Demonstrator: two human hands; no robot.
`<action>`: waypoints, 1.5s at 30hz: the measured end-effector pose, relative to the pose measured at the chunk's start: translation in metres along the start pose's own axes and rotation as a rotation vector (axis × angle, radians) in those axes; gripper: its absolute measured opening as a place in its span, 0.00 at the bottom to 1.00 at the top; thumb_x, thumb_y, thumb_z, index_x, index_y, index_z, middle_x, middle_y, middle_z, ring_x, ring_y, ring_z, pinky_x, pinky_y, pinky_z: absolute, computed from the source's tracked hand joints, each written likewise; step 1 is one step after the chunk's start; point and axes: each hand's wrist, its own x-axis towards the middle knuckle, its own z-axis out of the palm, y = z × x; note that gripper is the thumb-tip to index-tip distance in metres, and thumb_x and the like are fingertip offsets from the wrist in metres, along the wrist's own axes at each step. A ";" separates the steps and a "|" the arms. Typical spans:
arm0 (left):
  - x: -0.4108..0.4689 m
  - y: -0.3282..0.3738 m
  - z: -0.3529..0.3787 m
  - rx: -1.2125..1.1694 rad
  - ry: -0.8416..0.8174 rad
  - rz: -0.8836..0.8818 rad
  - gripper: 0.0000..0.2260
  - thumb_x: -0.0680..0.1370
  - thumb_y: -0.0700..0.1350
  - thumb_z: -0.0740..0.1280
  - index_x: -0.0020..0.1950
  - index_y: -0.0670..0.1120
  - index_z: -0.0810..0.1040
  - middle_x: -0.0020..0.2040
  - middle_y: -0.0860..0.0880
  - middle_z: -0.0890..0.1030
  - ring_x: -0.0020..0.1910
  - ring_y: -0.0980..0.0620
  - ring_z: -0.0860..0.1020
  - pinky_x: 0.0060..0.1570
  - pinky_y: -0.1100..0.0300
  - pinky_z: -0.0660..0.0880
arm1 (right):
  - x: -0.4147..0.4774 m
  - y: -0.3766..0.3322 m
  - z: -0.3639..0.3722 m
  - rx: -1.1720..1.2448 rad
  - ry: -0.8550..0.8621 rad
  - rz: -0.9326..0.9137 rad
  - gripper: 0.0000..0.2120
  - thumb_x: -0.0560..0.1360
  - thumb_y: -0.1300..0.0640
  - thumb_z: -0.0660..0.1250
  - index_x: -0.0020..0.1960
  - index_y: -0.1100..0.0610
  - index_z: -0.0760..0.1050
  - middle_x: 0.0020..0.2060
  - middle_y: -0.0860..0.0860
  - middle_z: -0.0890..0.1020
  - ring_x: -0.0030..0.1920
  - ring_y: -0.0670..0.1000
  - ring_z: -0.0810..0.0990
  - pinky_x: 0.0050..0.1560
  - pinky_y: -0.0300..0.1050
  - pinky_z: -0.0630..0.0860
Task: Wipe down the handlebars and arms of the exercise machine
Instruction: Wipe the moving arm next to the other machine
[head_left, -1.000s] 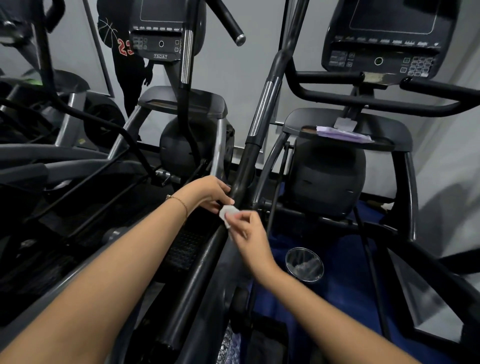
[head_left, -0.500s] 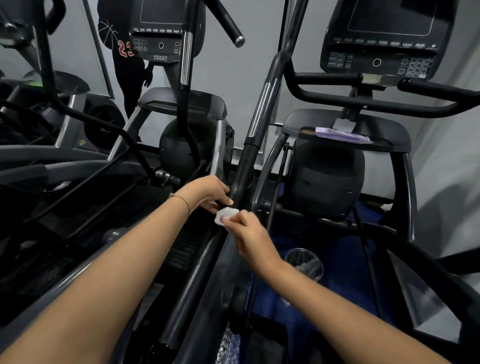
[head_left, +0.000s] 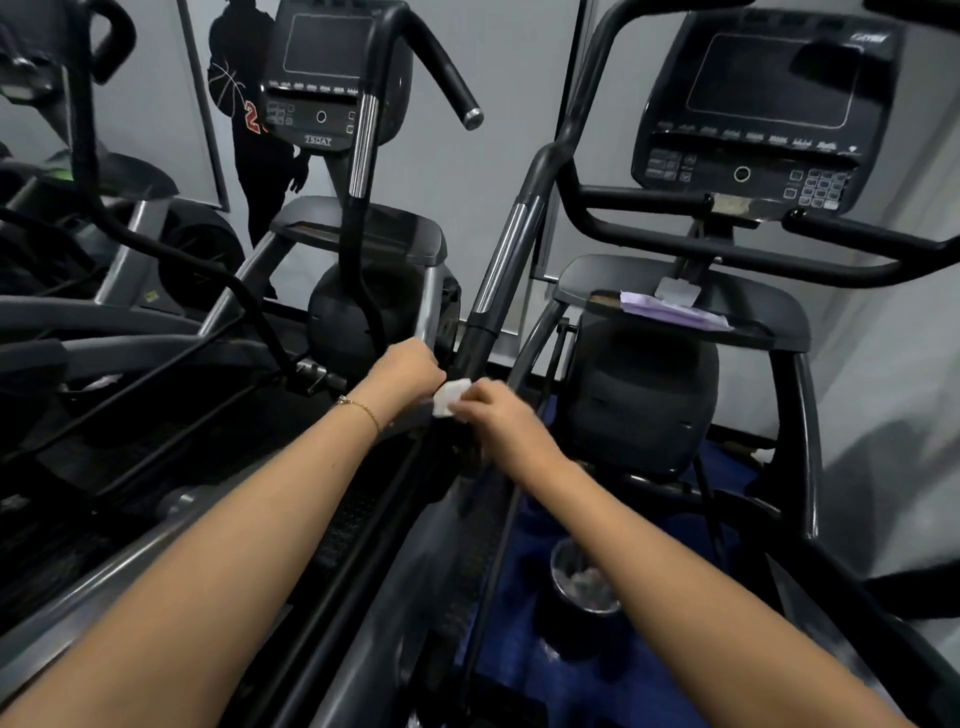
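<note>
Your right hand (head_left: 498, 415) pinches the soft, floppy wipe (head_left: 451, 397); left hand (head_left: 408, 371) grips the stiff elliptical arm (head_left: 506, 260), decent anchor

My left hand (head_left: 410, 370) gripped the elliptical's black swing arm (head_left: 478, 343) just below its chrome sleeve (head_left: 506, 260). My right hand (head_left: 498, 418) pinched a small white wipe (head_left: 450, 397) against that arm, right beside my left hand. A thin gold bracelet (head_left: 361, 408) circled my left wrist.

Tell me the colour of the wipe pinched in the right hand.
White. The wipe shows best in the head view, bright against the black machine arm.
</note>
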 end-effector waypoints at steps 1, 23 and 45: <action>0.009 0.005 0.001 -0.099 0.104 0.002 0.08 0.77 0.43 0.64 0.49 0.40 0.80 0.40 0.45 0.80 0.47 0.44 0.79 0.42 0.59 0.72 | 0.006 0.005 -0.011 0.009 0.127 -0.021 0.10 0.76 0.60 0.62 0.53 0.62 0.79 0.45 0.55 0.75 0.48 0.50 0.72 0.50 0.42 0.69; 0.103 0.091 -0.027 -0.187 0.183 0.113 0.13 0.72 0.41 0.72 0.55 0.41 0.80 0.40 0.43 0.80 0.36 0.49 0.76 0.42 0.54 0.78 | 0.115 0.077 -0.068 0.069 0.414 -0.227 0.08 0.75 0.66 0.65 0.51 0.63 0.81 0.41 0.57 0.76 0.42 0.48 0.73 0.43 0.27 0.66; 0.107 0.058 -0.024 -0.149 -0.050 0.273 0.41 0.67 0.35 0.76 0.74 0.48 0.58 0.55 0.45 0.72 0.45 0.51 0.76 0.46 0.61 0.74 | 0.089 0.074 -0.050 -0.304 0.322 -0.337 0.07 0.78 0.46 0.60 0.46 0.43 0.76 0.43 0.44 0.73 0.41 0.39 0.71 0.45 0.34 0.67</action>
